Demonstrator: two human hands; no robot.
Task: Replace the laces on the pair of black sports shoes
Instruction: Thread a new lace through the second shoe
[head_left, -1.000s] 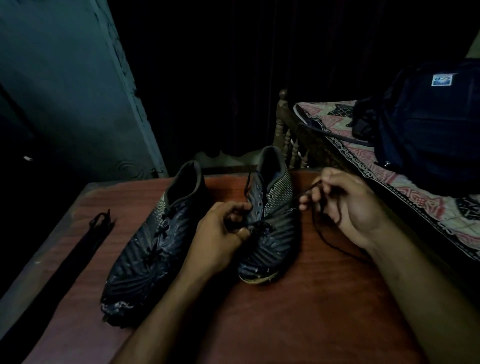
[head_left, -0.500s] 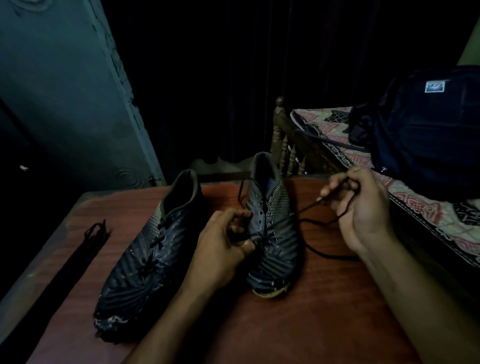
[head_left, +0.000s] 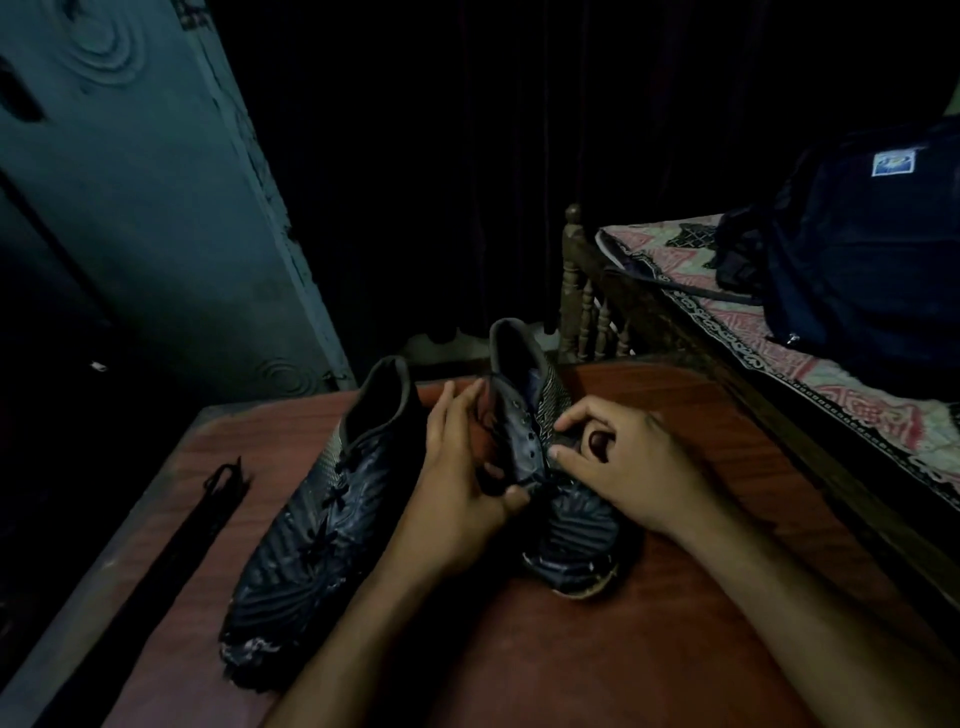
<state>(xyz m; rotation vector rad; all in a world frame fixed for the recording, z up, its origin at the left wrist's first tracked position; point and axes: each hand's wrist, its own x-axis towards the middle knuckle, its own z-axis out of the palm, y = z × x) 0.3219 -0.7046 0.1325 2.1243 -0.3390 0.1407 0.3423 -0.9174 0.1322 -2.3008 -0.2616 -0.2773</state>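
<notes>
Item: 2 black sports shoes on a reddish-brown wooden table (head_left: 649, 649), toes toward the near edge, heels toward the far edge.

Left shoe (head_left: 322, 509): black upper with faint grey streaks, scuffed pale at the toe, dark lace crossed through its eyelets. It lay nearer the table's left edge, just beside the left forearm.

Right shoe (head_left: 566, 499): same pattern, sole rim worn tan at the toe, upper eyelets bare and showing as small pale dots. It stood near the middle of the far edge, between the 2 hands.

Left hand (head_left: 457, 499): fingers curled along the shoe's left side, thumb tip pressed by the lower eyelets; whether it pinched the lace there could not be told.

Right hand (head_left: 623, 467): fingers bent over the shoe's right eyelet row, thumb and forefinger tips close together at the flap; a dark lace (head_left: 535, 480) showed only dimly at the lowest eyelets.

Also recorded: a bundle of black laces (head_left: 208, 514) along the left edge; a carved wooden bed (head_left: 576, 296) with patterned sheet beyond the right edge, a dark backpack (head_left: 872, 260) upon it.
</notes>
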